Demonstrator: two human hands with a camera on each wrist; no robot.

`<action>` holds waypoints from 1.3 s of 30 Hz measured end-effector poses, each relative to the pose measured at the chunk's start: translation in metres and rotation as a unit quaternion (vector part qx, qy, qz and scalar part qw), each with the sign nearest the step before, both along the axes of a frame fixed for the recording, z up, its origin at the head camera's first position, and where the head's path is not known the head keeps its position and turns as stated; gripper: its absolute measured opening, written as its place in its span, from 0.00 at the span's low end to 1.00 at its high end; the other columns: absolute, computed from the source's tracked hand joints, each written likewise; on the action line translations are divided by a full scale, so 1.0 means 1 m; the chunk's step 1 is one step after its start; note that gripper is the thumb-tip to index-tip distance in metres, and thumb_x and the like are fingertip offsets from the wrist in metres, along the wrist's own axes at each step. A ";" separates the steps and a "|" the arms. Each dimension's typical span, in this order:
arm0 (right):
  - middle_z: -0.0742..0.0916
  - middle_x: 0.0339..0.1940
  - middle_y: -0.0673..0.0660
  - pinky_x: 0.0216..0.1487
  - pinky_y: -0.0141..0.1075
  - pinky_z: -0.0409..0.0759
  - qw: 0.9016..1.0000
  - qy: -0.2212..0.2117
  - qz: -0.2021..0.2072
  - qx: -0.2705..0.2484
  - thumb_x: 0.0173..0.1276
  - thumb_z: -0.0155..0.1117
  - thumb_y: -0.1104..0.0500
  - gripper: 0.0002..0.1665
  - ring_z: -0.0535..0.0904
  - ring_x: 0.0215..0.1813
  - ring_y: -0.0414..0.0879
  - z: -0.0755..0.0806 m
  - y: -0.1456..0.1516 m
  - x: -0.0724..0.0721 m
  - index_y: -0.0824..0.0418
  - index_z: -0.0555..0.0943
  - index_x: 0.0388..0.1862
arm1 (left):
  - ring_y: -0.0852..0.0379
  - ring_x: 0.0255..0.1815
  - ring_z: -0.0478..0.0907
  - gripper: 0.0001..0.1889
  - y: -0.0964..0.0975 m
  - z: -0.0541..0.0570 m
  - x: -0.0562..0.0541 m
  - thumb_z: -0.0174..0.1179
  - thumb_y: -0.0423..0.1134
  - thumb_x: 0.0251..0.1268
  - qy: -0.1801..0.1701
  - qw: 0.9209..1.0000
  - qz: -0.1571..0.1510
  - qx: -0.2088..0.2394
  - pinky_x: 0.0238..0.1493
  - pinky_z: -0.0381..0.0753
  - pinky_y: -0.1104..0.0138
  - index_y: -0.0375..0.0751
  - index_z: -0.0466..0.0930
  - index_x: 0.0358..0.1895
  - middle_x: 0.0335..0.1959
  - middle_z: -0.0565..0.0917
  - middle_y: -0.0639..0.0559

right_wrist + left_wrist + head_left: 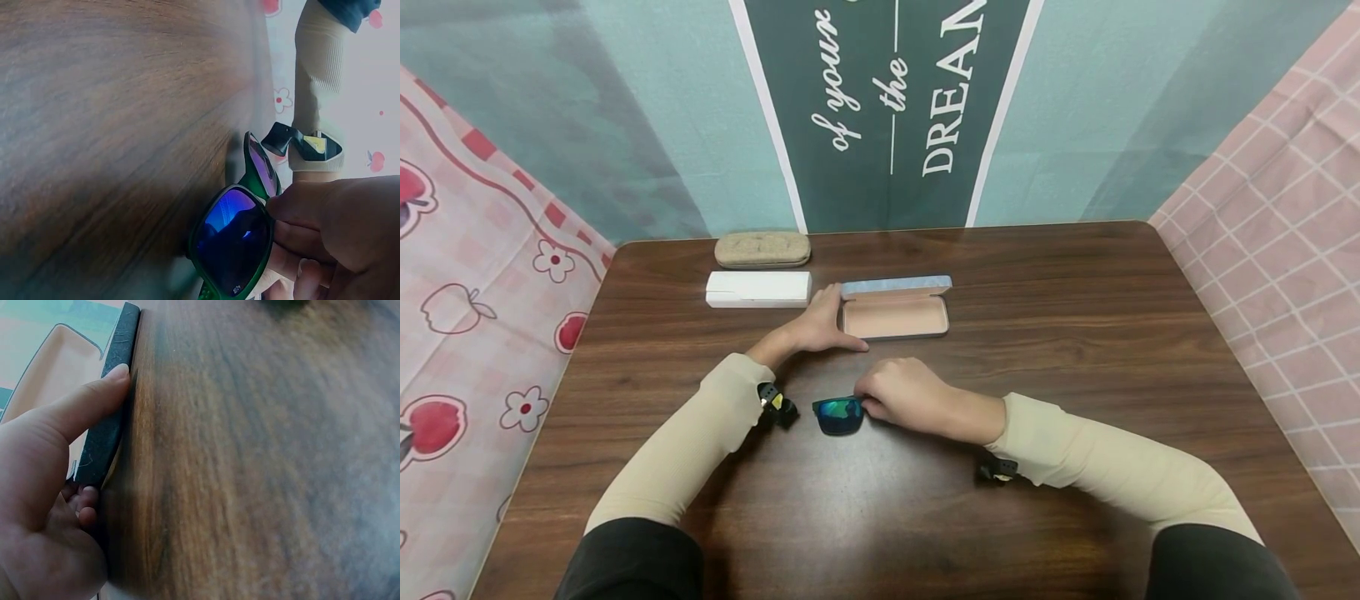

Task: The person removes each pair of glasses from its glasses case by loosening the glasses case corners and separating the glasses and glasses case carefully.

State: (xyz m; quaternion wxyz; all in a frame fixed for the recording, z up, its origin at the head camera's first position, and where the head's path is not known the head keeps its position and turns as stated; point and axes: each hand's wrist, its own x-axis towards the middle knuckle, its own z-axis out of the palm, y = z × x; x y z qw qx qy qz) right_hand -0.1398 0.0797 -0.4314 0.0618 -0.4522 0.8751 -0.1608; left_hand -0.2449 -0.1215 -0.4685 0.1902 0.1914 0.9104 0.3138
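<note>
A pair of sunglasses (839, 416) with blue-green mirrored lenses and a dark green frame is in my right hand (913, 393). In the right wrist view, the thumb (300, 203) and fingers pinch the sunglasses (231, 240) near the bridge, just above the table. My left hand (822, 323) holds the left end of an open glasses case (895, 318) with a pale blue lid and peach lining. Its thumb (94, 403) lies on the dark front wall of the case (103, 447), while the other fingers wrap round the end, partly hidden. Inside, only bare lining shows.
Left of the open case lies a white box (758, 289), with a beige fabric-covered case (762, 249) behind it. All stand on a brown wooden table (1112, 333), its back edge against a printed curtain (1075, 108).
</note>
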 end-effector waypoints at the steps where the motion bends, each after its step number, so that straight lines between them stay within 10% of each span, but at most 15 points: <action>1: 0.88 0.32 0.47 0.40 0.37 0.83 1.000 -0.004 0.001 -0.001 0.67 0.69 0.62 0.04 0.84 0.37 0.40 0.000 -0.001 0.000 0.54 0.87 0.33 | 0.43 0.64 0.61 0.54 0.000 0.000 0.000 0.78 0.56 0.51 0.000 1.000 0.000 0.000 0.65 0.68 0.50 0.31 0.55 0.72 0.62 0.66 0.37; 39: 0.89 0.35 0.47 0.42 0.37 0.83 0.999 -0.040 0.009 0.001 0.70 0.68 0.59 0.03 0.84 0.39 0.39 0.000 -0.011 0.003 0.55 0.88 0.38 | 0.42 0.64 0.61 0.54 0.000 0.001 0.000 0.77 0.56 0.53 -0.007 1.000 0.001 -0.005 0.65 0.67 0.50 0.31 0.53 0.72 0.63 0.66 0.37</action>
